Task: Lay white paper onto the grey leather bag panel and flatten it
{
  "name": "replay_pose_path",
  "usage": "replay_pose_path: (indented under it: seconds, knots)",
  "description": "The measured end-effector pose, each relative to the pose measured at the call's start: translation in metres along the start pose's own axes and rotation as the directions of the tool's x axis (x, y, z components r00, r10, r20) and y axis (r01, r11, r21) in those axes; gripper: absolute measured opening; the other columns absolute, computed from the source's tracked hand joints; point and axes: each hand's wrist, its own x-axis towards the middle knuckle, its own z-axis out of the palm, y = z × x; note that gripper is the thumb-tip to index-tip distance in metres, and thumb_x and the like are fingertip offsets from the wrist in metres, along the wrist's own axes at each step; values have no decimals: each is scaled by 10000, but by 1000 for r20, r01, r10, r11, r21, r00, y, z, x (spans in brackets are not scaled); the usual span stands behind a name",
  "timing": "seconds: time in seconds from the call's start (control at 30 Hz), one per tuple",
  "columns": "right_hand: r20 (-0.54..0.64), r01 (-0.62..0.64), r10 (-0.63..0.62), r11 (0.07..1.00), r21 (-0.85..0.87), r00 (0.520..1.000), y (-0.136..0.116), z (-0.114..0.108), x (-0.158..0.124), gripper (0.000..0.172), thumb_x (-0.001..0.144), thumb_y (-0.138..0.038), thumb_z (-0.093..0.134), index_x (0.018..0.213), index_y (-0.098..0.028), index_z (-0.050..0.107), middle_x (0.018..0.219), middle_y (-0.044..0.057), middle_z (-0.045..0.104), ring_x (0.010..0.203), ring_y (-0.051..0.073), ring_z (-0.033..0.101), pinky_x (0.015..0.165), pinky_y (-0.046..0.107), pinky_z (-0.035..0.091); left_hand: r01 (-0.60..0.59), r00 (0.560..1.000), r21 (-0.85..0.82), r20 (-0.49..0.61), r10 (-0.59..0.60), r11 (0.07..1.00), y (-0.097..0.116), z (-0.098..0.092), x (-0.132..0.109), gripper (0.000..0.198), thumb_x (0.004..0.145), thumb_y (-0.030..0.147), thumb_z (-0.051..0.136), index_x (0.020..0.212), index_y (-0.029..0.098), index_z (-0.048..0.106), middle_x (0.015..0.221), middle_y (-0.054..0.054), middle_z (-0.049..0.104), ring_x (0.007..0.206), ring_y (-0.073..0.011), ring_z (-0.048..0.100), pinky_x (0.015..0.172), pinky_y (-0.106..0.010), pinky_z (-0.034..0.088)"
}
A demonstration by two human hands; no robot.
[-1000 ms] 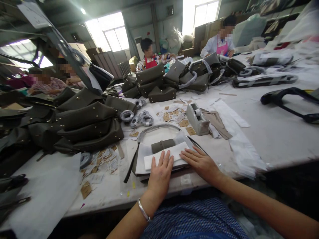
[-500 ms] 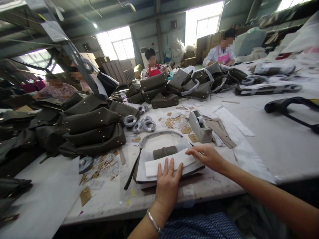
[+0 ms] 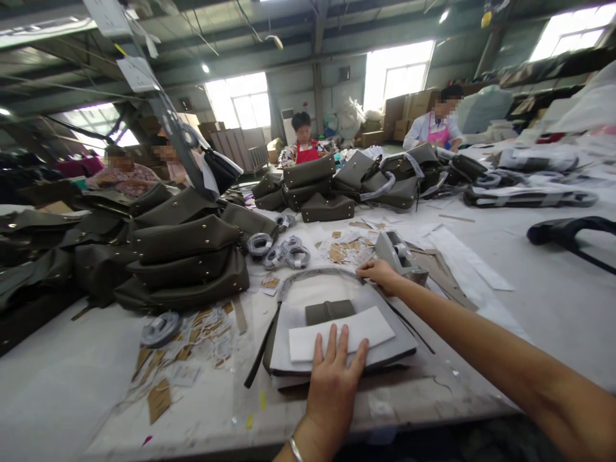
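Note:
A dark bag lies flat at the table's front, covered by a white sheet, with a small dark folded piece on top. My left hand rests with fingers spread on a white padded strip laid across the bag. Near the right end of the bag's wrapped handle, my right hand has its thumb and fingertips together; what they hold, if anything, is too small to name. Beside that hand stands a grey tape dispenser.
Dark bags are piled at the left, more bags at the back. Coiled wrapped straps and brown tags lie left of the bag. A black looped object is at the right. People sit across the table.
My right hand has moved from the strip's right end up to the handle's right end. My left hand still lies on the strip. The camera view has shifted slightly.

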Motion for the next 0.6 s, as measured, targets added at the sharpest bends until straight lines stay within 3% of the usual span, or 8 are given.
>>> replay_pose_path:
  seconds: [0.13,0.27,0.43,0.6]
  knots:
    - [-87,67,-64,997,36,994,-4,-7,-4,197,927,-279,567,976,-128,684,817,90,734,669,167,673,620,256,521,-56,998,-9,16,56,998,-11,-1,4,440,990,334,467,1427,386,467,1467,-75,516,1358,-312,471,1035,-523,490]
    - [-91,173,-180,982,-80,979,-8,-22,-17,220,940,-286,534,1029,-159,690,954,108,732,827,213,674,744,310,520,-53,998,-7,26,53,999,-12,-1,2,438,992,336,463,1428,378,469,1474,-80,507,1362,-313,467,1040,-522,484]
    - [210,422,-376,871,-252,902,-20,-25,-27,142,840,-236,679,960,-232,756,964,57,734,909,225,674,807,291,490,-18,999,-12,-34,17,1000,-5,2,-2,430,986,356,479,1415,377,484,1467,-76,517,1369,-312,458,1050,-522,471]
    - [404,517,-351,732,-443,844,-40,-12,-5,329,737,-69,707,1022,-231,738,1018,101,703,860,254,691,717,318,492,-17,1000,4,-26,17,1000,-4,2,-2,440,985,362,485,1425,372,473,1470,-78,512,1363,-311,466,1051,-503,470]
